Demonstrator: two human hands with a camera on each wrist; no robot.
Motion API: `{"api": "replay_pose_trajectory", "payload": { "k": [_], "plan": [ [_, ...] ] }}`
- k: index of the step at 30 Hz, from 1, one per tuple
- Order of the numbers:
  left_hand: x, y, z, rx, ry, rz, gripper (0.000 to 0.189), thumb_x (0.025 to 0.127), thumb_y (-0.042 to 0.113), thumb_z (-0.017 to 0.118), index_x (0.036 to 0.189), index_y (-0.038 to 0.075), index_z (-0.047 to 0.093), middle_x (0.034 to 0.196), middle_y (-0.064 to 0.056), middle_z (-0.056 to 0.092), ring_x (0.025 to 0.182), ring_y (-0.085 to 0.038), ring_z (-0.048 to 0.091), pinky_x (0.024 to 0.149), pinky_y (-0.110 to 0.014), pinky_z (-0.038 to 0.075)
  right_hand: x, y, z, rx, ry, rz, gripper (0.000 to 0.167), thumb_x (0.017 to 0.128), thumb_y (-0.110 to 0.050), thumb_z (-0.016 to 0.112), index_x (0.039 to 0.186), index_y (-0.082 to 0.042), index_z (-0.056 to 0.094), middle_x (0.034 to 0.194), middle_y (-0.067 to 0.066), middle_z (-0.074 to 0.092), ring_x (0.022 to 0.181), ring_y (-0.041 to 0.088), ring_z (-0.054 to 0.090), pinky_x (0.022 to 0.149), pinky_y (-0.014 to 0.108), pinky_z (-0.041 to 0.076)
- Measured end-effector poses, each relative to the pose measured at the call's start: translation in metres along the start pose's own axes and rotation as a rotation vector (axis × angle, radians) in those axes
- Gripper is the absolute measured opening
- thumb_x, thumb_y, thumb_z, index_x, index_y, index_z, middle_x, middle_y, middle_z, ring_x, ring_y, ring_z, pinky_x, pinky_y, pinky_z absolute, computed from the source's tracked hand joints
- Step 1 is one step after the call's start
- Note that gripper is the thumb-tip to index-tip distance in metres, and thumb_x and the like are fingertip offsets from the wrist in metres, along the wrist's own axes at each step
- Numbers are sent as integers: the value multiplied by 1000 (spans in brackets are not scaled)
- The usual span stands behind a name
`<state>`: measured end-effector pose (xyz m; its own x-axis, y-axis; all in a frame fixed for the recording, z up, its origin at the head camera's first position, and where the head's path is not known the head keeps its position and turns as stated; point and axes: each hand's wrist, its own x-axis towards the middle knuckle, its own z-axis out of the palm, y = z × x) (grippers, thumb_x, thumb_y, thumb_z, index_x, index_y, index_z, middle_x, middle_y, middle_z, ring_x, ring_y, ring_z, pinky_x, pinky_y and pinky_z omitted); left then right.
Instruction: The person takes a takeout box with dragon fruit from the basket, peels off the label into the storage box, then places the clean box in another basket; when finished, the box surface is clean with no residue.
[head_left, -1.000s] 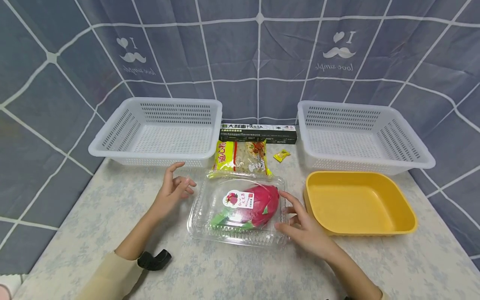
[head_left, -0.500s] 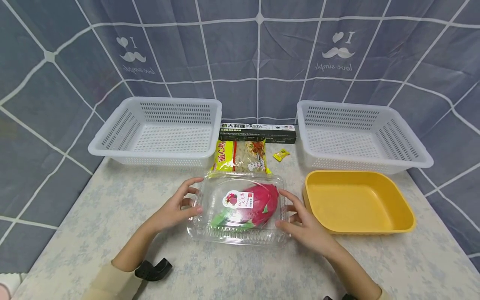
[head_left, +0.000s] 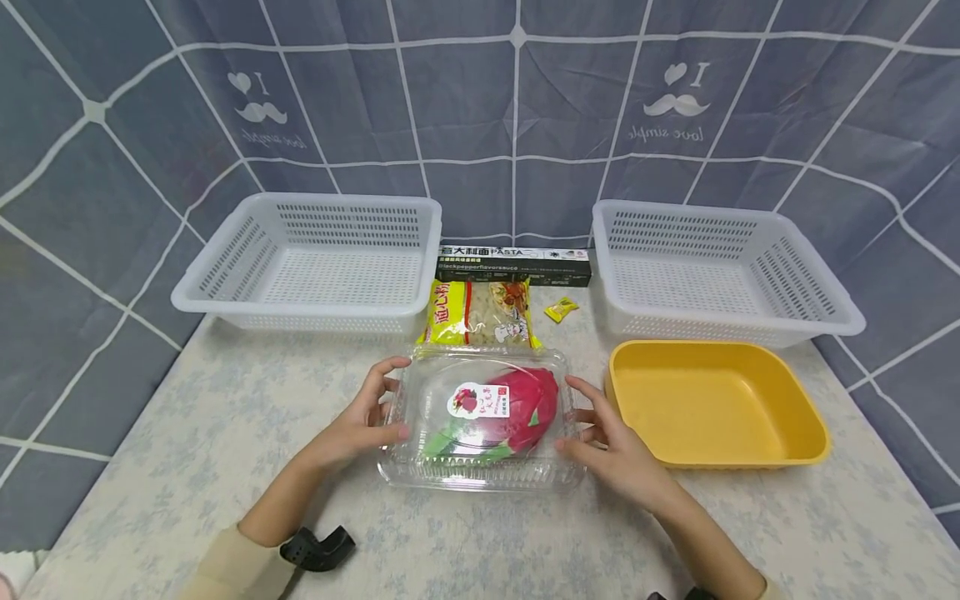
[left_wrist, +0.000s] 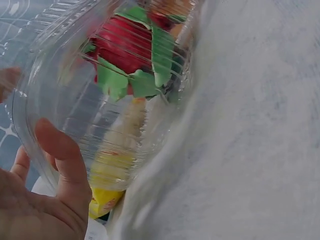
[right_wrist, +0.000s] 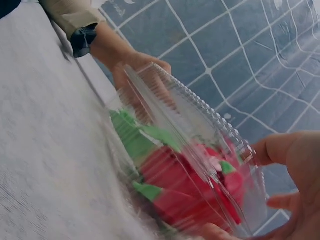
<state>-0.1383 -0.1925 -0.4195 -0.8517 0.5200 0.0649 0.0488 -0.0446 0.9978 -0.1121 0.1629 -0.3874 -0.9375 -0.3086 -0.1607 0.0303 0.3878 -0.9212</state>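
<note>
A clear lidded plastic box (head_left: 442, 477) sits in front of me on the table. Inside lies a pink dragon fruit (head_left: 534, 404) with green tips, beneath a white label (head_left: 480, 401) on the lid. My left hand (head_left: 358, 425) holds the box's left end, thumb near the front corner and fingers toward the back. At the opposite end my right hand (head_left: 618, 450) grips the box, its thumb and fingers spread along that side. The left wrist view shows the left thumb (left_wrist: 62, 155) against the clear rim. Some fingertips are hidden behind the plastic.
Behind the box lie a yellow bag of pasta (head_left: 480, 315), a black pasta box (head_left: 517, 268) and a small yellow wrapped candy (head_left: 560, 309). White baskets stand back left (head_left: 300, 310) and back right (head_left: 735, 327). A yellow tray (head_left: 720, 417) is beside my right hand.
My left hand has moved right from beside the box onto its left end. My right hand stays at the right end. The box has shifted very slightly right.
</note>
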Motion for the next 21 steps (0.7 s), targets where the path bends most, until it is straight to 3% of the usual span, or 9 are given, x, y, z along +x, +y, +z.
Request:
{"api": "replay_pose_trajectory", "payload": {
  "k": [3, 9, 13, 16, 21],
  "plan": [
    [0, -3, 0, -10, -12, 14, 84, 85, 6, 71, 146, 14, 14, 118, -26, 24, 94, -35, 51, 70, -33, 54, -2, -2, 2, -34, 56, 14, 74, 88, -20, 71, 150, -25, 31, 139, 17, 48, 106, 27, 55, 85, 35, 48],
    [0, -7, 0, -19, -10, 37, 86, 84, 11, 74, 145, 12, 14, 114, -24, 25, 90, -32, 53, 69, -35, 54, -9, -11, 7, -211, 204, -18, 69, 87, -22, 72, 146, -18, 37, 127, 12, 57, 93, 21, 57, 73, 34, 49],
    [1, -7, 1, -36, 5, 25, 85, 84, 15, 76, 144, 18, 17, 115, -24, 26, 94, -33, 54, 70, -41, 55, -13, -17, 8, -358, 304, -99, 61, 86, -23, 72, 140, -10, 46, 118, 8, 57, 91, 21, 54, 68, 33, 47],
    [1, -8, 1, -54, 12, 17, 84, 83, 14, 76, 144, 21, 18, 116, -25, 27, 96, -35, 55, 70, -45, 56, -13, -20, 9, -406, 371, -190, 54, 83, -17, 73, 132, -7, 54, 111, 6, 57, 87, 21, 52, 67, 34, 47],
    [0, -11, 0, -68, 16, 11, 86, 82, 11, 75, 145, 20, 18, 117, -27, 28, 99, -36, 53, 73, -49, 55, -7, -23, 8, -423, 386, -336, 37, 80, -9, 74, 116, -6, 66, 100, 3, 59, 81, 18, 52, 66, 32, 47]
  ]
}}
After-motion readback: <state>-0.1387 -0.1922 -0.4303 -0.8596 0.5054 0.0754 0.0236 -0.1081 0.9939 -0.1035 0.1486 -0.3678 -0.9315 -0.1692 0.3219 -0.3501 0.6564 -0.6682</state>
